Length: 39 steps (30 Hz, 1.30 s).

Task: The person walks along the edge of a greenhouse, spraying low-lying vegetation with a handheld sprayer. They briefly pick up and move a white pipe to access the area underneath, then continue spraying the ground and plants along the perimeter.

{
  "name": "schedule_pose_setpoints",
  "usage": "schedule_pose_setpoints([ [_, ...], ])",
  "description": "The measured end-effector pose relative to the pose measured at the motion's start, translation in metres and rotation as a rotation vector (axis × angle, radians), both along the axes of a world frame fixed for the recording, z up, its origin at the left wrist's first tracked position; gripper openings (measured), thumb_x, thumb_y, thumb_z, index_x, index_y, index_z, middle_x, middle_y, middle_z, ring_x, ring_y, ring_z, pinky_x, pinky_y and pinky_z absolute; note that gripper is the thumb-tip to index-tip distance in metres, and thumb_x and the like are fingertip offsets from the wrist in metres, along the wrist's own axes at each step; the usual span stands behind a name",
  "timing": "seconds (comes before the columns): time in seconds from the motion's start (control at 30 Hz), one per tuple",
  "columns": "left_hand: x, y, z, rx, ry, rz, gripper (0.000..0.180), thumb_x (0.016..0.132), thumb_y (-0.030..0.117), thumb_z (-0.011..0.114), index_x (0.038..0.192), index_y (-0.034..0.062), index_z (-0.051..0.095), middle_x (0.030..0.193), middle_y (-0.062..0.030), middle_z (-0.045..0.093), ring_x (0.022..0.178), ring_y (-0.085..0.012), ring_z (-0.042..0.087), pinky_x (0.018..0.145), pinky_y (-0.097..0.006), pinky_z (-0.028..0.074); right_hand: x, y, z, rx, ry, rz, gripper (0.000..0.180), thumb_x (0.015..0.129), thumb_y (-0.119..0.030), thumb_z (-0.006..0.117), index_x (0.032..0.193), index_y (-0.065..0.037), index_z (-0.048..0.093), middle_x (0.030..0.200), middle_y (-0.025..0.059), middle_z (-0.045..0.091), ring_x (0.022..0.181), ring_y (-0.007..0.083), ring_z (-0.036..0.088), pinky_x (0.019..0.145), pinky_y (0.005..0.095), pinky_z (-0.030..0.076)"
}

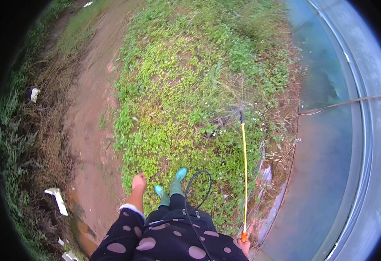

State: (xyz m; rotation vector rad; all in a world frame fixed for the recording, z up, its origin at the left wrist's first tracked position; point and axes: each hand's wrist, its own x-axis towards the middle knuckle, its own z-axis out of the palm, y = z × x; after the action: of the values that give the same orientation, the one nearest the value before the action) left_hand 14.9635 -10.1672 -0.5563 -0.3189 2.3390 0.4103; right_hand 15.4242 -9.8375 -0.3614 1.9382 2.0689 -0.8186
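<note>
My right hand [243, 248] is wrapped round the orange handle of a spray wand [245, 174], low in the picture and right of my body. The wand's long yellow tube reaches forward to a black nozzle [241, 115], which gives off a faint spray over the weeds [177, 87]. A black hose [189, 182] loops up in front of my waist and runs down across my dark spotted top. My left hand [139, 181] hangs beside my legs, its fingers curled into a fist with nothing showing in them.
Green rubber boots [176, 187] stand among the weeds. A bare dirt track [92, 108] runs along the left, with dry grass and white scraps [58, 201] beyond it. On the right rises a plastic-film greenhouse wall [325, 174], with a strap [342, 104] across it.
</note>
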Motion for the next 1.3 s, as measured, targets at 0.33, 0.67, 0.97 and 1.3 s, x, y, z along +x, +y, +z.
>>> schedule_pose_setpoints([
  [0.33,-0.045,-0.025,0.243,1.432,-0.418,0.495,0.037,0.079,0.019,0.055,0.110,0.0015,0.043,0.060,-0.0065,0.054,0.043,-0.0117,0.046,0.053,-0.031,0.049,0.003,-0.016,-0.020,-0.046,0.033,0.000,0.021,0.064,-0.022,0.062,0.070,-0.003,0.057,0.057,0.0054,0.054,0.052,0.0147,0.052,0.052,0.0288,0.042],
  [0.67,-0.021,-0.008,0.379,2.214,-0.369,-0.163,0.022,0.074,0.013,0.055,0.088,-0.0039,0.058,0.073,-0.0125,0.060,0.061,-0.0248,0.059,0.067,-0.043,0.046,-0.009,0.026,-0.055,0.048,0.330,-0.346,0.021,0.064,-0.015,0.062,0.079,-0.001,0.057,0.064,0.0046,0.057,0.055,0.0110,0.050,0.053,0.0273,0.042],
  [0.97,-0.023,0.020,0.336,0.885,0.383,0.153,0.053,0.064,-0.001,0.052,0.115,0.0012,0.038,0.105,-0.0145,0.050,0.100,-0.0241,0.049,0.090,-0.035,0.034,-0.029,0.046,-0.061,0.085,0.369,-0.317,0.016,0.066,-0.014,0.061,0.074,-0.002,0.053,0.055,0.0011,0.050,0.044,0.0083,0.044,0.040,0.0246,0.036],
  [1.3,-0.045,0.031,0.224,0.287,0.596,-0.137,0.037,0.064,0.012,0.058,0.100,0.0081,0.051,0.101,-0.0093,0.052,0.100,-0.0262,0.045,0.091,-0.037,0.029,-0.124,0.096,-0.038,0.061,0.367,-0.334,0.031,0.065,-0.018,0.065,0.089,-0.001,0.057,0.070,0.0068,0.059,0.062,0.0141,0.054,0.060,0.0286,0.044],
])
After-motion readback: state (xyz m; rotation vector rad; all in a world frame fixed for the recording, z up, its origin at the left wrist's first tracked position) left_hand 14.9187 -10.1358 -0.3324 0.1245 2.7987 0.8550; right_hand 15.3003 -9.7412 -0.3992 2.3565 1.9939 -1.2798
